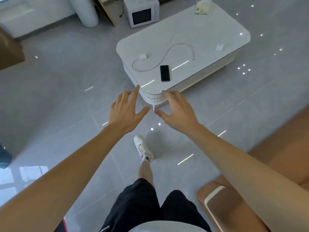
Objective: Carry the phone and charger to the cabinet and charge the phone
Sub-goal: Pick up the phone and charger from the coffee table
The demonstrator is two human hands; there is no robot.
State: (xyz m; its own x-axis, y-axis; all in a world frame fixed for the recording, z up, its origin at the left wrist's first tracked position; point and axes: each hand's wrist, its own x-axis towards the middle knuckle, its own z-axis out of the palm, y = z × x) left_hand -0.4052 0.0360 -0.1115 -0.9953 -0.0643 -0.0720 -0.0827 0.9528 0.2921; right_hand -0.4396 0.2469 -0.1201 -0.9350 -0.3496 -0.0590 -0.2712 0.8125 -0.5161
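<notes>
A black phone (165, 73) lies flat near the front corner of a white coffee table (209, 36). Left of it sits a white charger plug (143, 57), its thin white cable (168, 53) looping across the tabletop to the right. My left hand (124, 113) and my right hand (177, 111) are stretched out side by side, fingers spread, just short of the table's near corner. Both hands hold nothing and touch neither phone nor charger.
A white microwave-like appliance (142, 13) stands on the floor behind the table, beside a white cylinder (87, 10). A tissue box (202, 7) sits at the table's far end. A tan sofa (267, 164) is at right. Grey tiled floor (58, 97) lies around my feet.
</notes>
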